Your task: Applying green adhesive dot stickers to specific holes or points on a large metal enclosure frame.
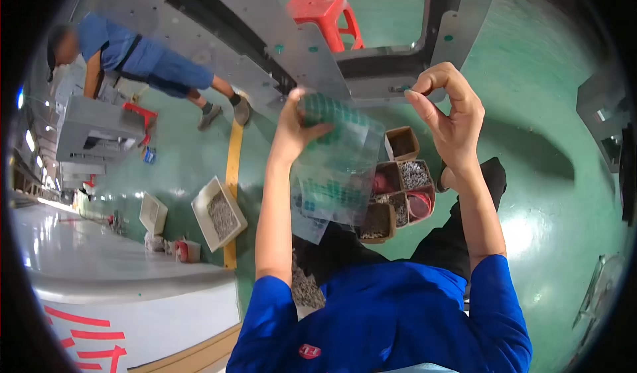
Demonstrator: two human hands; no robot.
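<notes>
My left hand (296,129) grips clear plastic sheets (335,167) by their upper left edge, thumb across the front. Rows of round green stickers cover parts of these sheets, which hang down in front of my legs. Off to the right, my right hand (452,108) is raised with thumb and forefinger pinched together. A tiny dark green piece, seemingly one of the round stickers, shows at the fingertips. Just beyond them stands a grey metal frame (388,89) with dark slots. Some green dots (312,49) sit on its panel.
On the floor below the sheets are a divided box of small metal parts (415,174) and brown cartons (402,144). White bins (219,214) stand left by a yellow floor line. A red stool (325,15) is behind the frame. Another person (142,55) bends over a grey cabinet (99,131).
</notes>
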